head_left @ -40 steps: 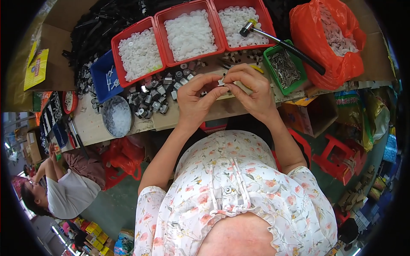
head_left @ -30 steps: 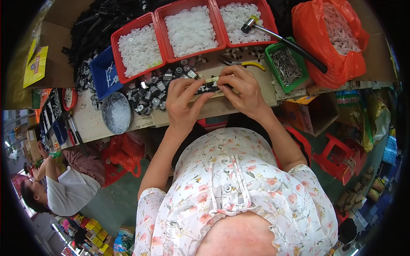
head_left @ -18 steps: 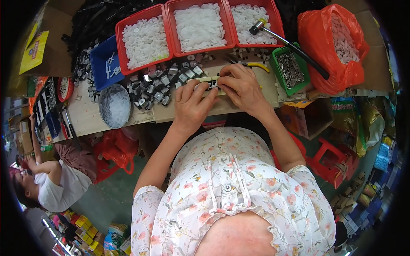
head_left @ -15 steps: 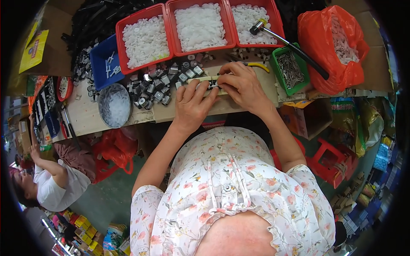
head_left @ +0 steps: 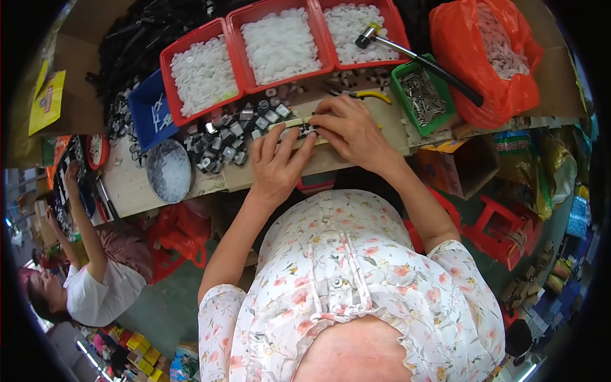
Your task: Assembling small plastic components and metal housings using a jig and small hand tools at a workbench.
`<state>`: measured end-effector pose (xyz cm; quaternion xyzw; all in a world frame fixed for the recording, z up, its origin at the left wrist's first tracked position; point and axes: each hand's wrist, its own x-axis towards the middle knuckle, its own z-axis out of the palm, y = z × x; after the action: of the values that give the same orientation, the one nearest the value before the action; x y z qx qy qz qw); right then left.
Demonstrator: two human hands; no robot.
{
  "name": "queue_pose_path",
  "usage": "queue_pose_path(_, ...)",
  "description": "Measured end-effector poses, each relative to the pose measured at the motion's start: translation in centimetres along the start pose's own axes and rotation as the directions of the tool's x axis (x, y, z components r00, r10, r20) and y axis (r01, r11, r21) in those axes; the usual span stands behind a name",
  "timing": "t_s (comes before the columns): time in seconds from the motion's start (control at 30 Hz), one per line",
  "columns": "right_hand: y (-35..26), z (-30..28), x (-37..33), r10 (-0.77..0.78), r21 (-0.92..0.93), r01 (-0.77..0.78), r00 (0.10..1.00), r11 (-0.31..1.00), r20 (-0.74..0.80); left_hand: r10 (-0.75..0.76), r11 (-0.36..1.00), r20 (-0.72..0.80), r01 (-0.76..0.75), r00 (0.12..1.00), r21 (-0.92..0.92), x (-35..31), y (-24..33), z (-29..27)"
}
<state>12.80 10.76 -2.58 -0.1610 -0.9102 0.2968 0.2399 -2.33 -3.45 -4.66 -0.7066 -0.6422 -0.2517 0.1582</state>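
Note:
A pale, narrow bar (head_left: 294,122) lies on the bench in front of me, with small dark and silvery parts along it. My left hand (head_left: 275,162) grips its left part, fingers over the far side and thumb on the near side. At the bar's right part, my right hand (head_left: 352,132) has thumb and fingertips pinched together; whatever they hold is too small and covered to make out. Beyond my left fingers spreads a heap of shiny silver-and-black metal caps (head_left: 228,141).
Three joined red tubs (head_left: 232,48) hold white plastic pieces. Around them are a blue tray (head_left: 147,130), a round metal bowl (head_left: 153,175), yellow-handled pliers (head_left: 372,95), a green tray (head_left: 398,79) of metal pins, a mallet (head_left: 449,76) and a red bag (head_left: 449,38). A co-worker (head_left: 105,286) sits left.
The whole view has turned slightly, shifting the bench things left. Both my hands stay at the bar, with small finger shifts. The co-worker's arms have risen over their work.

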Motion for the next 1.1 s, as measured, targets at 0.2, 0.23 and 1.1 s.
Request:
queue_pose_path(0.2, 0.0, 0.2, -0.3, -0.005, -0.017, 0.005, 1.0, 1.0, -0.026, -0.038, 0.999, 0.015, 0.037, 0.999, 0.024, -0.6, 0.3, 0.5)
queue_pose_path(0.23, -0.1, 0.3, -0.3, -0.005, -0.027, 0.005, 1.0, 1.0, -0.023, -0.04, 0.999, 0.014, 0.04, 0.999, 0.02, -0.7, 0.3, 0.5)
queue_pose_path(1.1, -1.1, -9.3, -0.8, -0.023, -0.168, -0.02, 0.968, 0.986, -0.25, 0.017, 0.997, 0.073, -0.023, 0.997, 0.07, -1.2, 0.6, 0.3)
